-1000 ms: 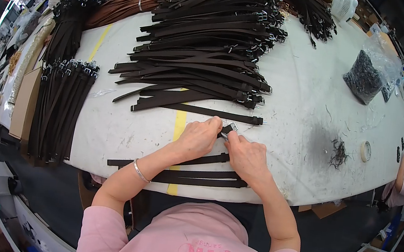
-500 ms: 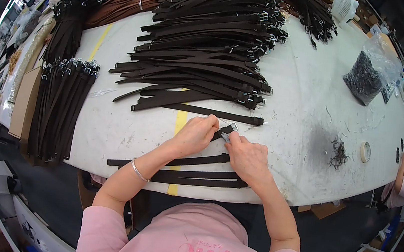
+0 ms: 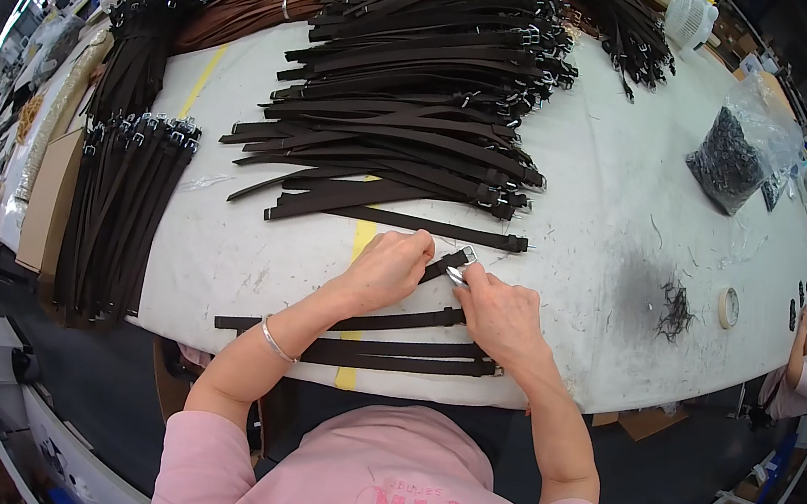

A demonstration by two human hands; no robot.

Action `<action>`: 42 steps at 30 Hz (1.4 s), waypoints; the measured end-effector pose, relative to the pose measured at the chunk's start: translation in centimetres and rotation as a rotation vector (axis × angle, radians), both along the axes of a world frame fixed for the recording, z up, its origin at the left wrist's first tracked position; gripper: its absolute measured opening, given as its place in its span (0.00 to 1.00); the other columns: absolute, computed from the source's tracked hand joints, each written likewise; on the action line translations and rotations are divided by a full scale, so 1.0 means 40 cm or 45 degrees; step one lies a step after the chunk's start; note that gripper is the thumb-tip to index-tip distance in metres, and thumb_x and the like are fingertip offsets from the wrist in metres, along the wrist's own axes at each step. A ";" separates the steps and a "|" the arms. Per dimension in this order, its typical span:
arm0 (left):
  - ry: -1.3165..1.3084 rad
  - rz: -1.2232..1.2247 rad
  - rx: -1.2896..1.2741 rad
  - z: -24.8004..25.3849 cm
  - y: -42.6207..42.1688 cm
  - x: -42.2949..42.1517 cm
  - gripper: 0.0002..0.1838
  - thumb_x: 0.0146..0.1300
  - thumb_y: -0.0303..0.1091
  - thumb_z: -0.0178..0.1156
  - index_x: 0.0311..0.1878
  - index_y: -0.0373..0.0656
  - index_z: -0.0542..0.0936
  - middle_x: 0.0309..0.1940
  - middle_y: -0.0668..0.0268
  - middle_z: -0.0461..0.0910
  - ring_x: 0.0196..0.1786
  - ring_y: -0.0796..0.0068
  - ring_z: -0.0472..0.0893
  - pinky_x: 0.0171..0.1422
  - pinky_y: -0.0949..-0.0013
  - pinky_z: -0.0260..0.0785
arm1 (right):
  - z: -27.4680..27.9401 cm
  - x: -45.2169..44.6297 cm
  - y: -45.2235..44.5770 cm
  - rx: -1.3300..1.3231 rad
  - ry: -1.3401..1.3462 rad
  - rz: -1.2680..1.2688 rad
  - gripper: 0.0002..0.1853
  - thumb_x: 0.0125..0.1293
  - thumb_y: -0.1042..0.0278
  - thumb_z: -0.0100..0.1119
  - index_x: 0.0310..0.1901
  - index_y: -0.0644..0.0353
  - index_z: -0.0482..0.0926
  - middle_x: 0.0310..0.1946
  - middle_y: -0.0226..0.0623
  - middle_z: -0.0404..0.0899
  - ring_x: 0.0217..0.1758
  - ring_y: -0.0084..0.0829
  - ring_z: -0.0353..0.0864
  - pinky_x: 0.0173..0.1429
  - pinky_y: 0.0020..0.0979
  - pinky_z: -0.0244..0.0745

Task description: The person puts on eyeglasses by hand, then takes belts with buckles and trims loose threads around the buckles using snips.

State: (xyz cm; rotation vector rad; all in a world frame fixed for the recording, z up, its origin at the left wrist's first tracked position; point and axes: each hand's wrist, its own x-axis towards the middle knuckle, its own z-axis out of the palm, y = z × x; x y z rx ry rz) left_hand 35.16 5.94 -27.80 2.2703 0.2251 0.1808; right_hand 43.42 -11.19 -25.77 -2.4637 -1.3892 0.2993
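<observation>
Between my hands a dark strap slants up to a silver buckle. My left hand is closed near the strap's lower left part, its fingertips pinched together; what lies between them is too small to make out. My right hand is closed around a small silver metal tool, whose tip is beside the strap just below the buckle. Just beyond the hands lies a single dark strap. Nearer to me, several loose straps lie across the yellow stripe, one passing close to my right hand.
A large pile of dark buckled straps fills the table's back middle. More straps hang at the left edge beside a cardboard box. On the right are a tape roll, thread scraps, a plastic bag and a person's arm.
My left hand has moved slightly left, away from the buckle, exposing more of the strap. My right hand has shifted slightly right, and more of the silver tool shows.
</observation>
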 end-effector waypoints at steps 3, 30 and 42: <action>-0.017 -0.029 0.242 0.002 0.001 -0.003 0.04 0.58 0.25 0.53 0.32 0.35 0.76 0.24 0.54 0.79 0.28 0.53 0.79 0.33 0.60 0.69 | 0.009 -0.006 0.001 -0.027 0.022 -0.008 0.10 0.63 0.62 0.54 0.37 0.59 0.69 0.26 0.41 0.80 0.26 0.45 0.80 0.30 0.43 0.71; -0.036 -0.160 0.430 0.006 0.007 -0.008 0.02 0.51 0.23 0.53 0.27 0.34 0.73 0.25 0.51 0.78 0.27 0.48 0.78 0.32 0.53 0.70 | -0.009 0.049 -0.002 0.177 0.150 -0.120 0.14 0.58 0.60 0.60 0.39 0.59 0.71 0.19 0.38 0.77 0.23 0.42 0.78 0.30 0.39 0.70; -0.501 -0.439 -0.162 0.019 -0.039 0.132 0.10 0.64 0.28 0.51 0.45 0.34 0.76 0.31 0.61 0.82 0.37 0.64 0.81 0.46 0.65 0.72 | 0.017 0.023 -0.043 1.115 0.417 -0.446 0.06 0.66 0.70 0.55 0.35 0.63 0.74 0.18 0.31 0.70 0.18 0.18 0.63 0.23 0.21 0.60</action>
